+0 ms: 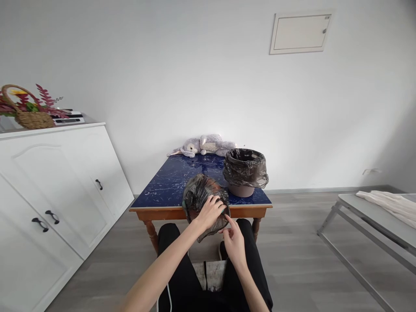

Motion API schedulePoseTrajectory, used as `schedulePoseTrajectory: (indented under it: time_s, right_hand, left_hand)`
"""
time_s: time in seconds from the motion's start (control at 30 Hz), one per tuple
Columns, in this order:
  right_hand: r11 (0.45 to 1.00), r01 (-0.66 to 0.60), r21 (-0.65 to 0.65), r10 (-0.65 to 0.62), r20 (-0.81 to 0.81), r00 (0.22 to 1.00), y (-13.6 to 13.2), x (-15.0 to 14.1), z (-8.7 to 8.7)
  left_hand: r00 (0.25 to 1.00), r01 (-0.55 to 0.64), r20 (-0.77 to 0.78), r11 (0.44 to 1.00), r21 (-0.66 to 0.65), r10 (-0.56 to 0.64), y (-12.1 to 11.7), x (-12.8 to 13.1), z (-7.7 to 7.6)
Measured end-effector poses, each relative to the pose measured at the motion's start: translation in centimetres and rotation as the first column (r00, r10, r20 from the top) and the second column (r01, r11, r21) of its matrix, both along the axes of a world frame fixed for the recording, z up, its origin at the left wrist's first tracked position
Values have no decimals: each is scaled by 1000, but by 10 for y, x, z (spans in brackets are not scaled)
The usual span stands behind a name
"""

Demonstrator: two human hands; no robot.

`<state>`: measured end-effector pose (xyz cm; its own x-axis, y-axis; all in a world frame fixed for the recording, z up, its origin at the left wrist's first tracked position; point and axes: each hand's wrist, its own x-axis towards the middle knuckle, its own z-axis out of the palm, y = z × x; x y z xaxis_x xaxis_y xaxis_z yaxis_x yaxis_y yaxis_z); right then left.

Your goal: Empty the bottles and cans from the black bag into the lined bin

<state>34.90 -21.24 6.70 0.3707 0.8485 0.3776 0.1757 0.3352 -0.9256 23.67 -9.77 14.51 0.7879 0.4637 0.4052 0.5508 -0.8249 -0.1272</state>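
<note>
Handling a dark plastic bag (pixel 199 190) near the lower centre of the frame, the person sits at the blue counter (pixel 159 188). The bag bulges just past the counter's front edge, above the knees. The left hand (pixel 209 213) lies over it with fingers bent and slightly spread; whether they grip the plastic, I cannot tell. The right hand (pixel 235 246) has its index finger stretched to the bag's edge, thumb held apart, apparently with nothing clasped.

Right of centre, a bin (pixel 241 191) stands upright with a black liner (pixel 245 171) folded over its rim, so that part looks done. The bag under the hands seems unfinished, its lower edge hanging loose; what is inside is unclear. A stuffed rabbit (pixel 210 146) lies at the counter's far edge.
</note>
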Motion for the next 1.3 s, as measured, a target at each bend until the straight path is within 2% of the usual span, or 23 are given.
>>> schedulePoseTrajectory:
  time_s: [0.13,0.27,0.47,0.6,0.7,0.83,0.9,1.0,1.17,1.23,1.3]
  right_hand:
    - [1000,4,-14,-4,-24,1000,-1,0,2]
    - [999,31,-37,-33,-54,998,-1,1,3]
    - [996,58,-62,-64,-89,994,0,3,2]
    - [997,50,-66,-56,-96,994,-1,3,4]
    - [997,44,-69,-51,-98,994,-2,2,5]
    - [996,38,-77,-47,-105,993,-4,0,6]
    - [996,36,-80,-45,-111,993,-5,-1,6]
    - [996,33,-82,-43,-120,992,-6,0,5]
    - [996,38,-80,-48,-128,991,-6,6,6]
    - [996,35,-78,-45,-130,991,-4,9,6]
    - [997,32,-77,-42,-129,991,-1,12,7]
  left_hand:
    - [999,-29,22,1000,10,28,1,-3,2]
    - [997,-40,72,999,-10,41,-1,-16,12]
    - [962,-87,250,991,-100,109,-3,-44,44]
    - [877,-131,437,975,-179,198,-6,-62,73]
    - [787,-108,571,963,-247,234,-12,-74,96]
    - [648,-1,718,944,-331,253,-21,-88,122]
    - [558,50,787,936,-347,262,-23,-95,131]
    - [374,95,891,945,-312,257,-20,-107,141]
    - [63,39,983,984,-174,171,-8,-143,156]
    - [-10,-12,990,990,-143,143,-4,-162,159]
    - [-45,-62,990,989,-135,133,0,-180,159]
